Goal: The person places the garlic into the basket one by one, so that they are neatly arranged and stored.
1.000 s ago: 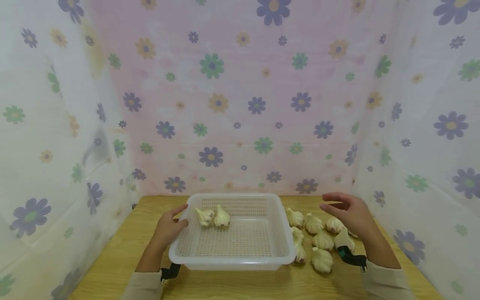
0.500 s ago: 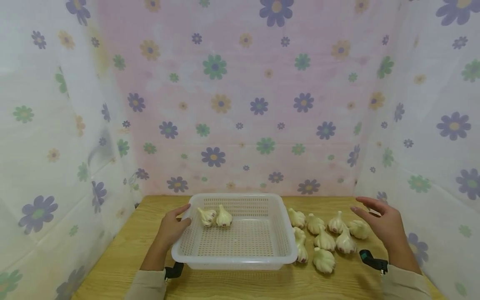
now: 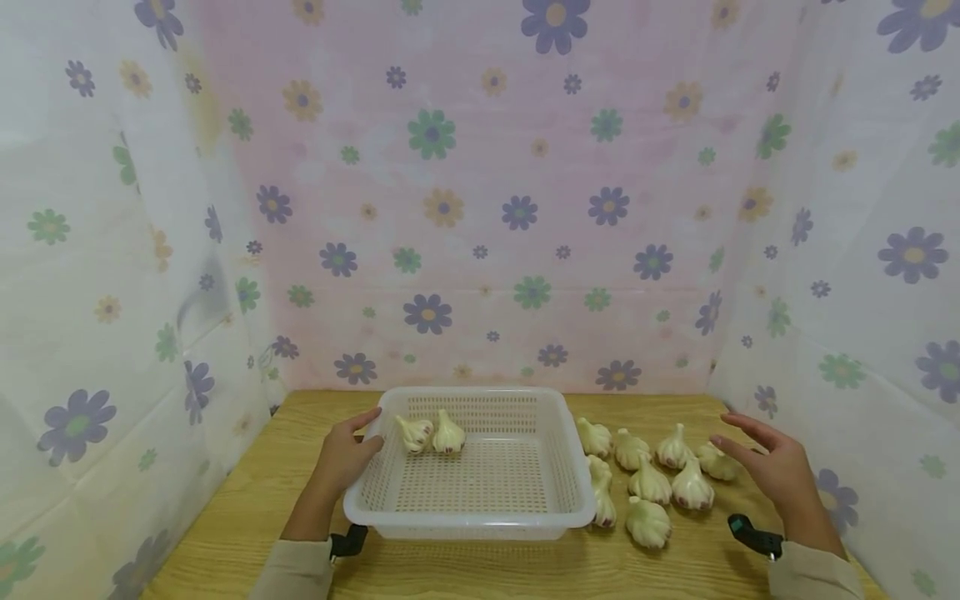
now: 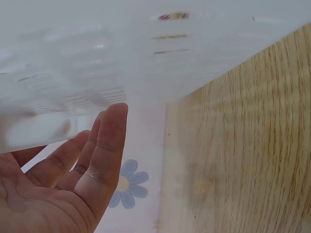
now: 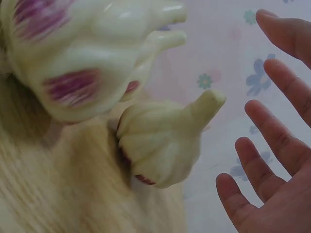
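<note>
A white perforated plastic basket point(image 3: 468, 521) stands on the table, with two garlic bulbs point(image 3: 448, 434) at its back left. My left hand point(image 3: 347, 454) holds its left rim, thumb at the edge and fingers point(image 4: 108, 141) along the outer wall. To the right of the basket lie several more garlic bulbs point(image 3: 649, 479). Just right of the outermost garlic bulb point(image 3: 717, 461) is my right hand point(image 3: 780, 467), fingers spread and holding nothing. Seen from the right wrist, that garlic bulb point(image 5: 160, 141) sits a short gap away from the fingertips point(image 5: 252, 109), its stem pointing towards them.
The wooden table point(image 3: 450, 575) runs back to a flower-patterned curtain point(image 3: 480, 333), with similar curtains on both sides. One garlic bulb point(image 3: 648, 522) lies nearest the front, and another garlic bulb point(image 3: 600, 492) lies against the basket's right side.
My right hand has moved right from above the garlic bulbs, then lowered beside the outermost one. My left hand stays at the basket rim. The view has shifted slightly.
</note>
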Motion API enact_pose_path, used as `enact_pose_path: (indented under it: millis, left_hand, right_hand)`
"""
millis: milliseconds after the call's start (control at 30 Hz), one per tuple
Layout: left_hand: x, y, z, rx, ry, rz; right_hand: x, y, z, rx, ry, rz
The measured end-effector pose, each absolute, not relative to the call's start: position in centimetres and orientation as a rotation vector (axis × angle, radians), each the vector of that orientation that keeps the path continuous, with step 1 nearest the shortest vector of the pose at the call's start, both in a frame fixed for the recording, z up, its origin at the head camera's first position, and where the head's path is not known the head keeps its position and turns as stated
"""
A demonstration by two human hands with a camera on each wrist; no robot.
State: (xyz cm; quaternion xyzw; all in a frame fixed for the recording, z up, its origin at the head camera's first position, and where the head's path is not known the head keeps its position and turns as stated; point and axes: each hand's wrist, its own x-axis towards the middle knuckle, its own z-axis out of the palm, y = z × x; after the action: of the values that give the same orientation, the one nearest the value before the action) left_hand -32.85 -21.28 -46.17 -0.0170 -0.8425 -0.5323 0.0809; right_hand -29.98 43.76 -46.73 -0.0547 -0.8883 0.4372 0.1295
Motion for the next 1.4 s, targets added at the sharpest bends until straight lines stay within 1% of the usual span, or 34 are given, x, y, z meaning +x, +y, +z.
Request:
enact_pose_path:
  millis: [200, 533, 767, 967, 1400]
  left_hand:
    - [-32.8, -21.3, -46.3, -0.053, -2.525, -1.580]
    - [-33.0, -21.3, -46.3, -0.063, -2.516, -1.595]
    - [-32.9, -21.2, -46.2, -0.071, -2.525, -1.580]
    - [-33.0, -21.5, -46.3, -0.051, -2.536, -1.566]
    - [-33.0, -21.7, -46.2, -0.093, -2.551, -1.558]
  right_hand:
    - [-29.9, 44.6, -47.7, -0.232, -2.657, 1.357]
    - [-30.4, 45.6, -49.6, -0.205, -2.710, 1.426]
    - [-30.0, 45.2, -49.9, -0.169, -2.754, 1.358]
    - [-30.2, 44.8, -50.3, -0.159, -2.744, 1.342]
    - [-30.2, 44.9, -50.7, -0.119, -2.726, 1.303]
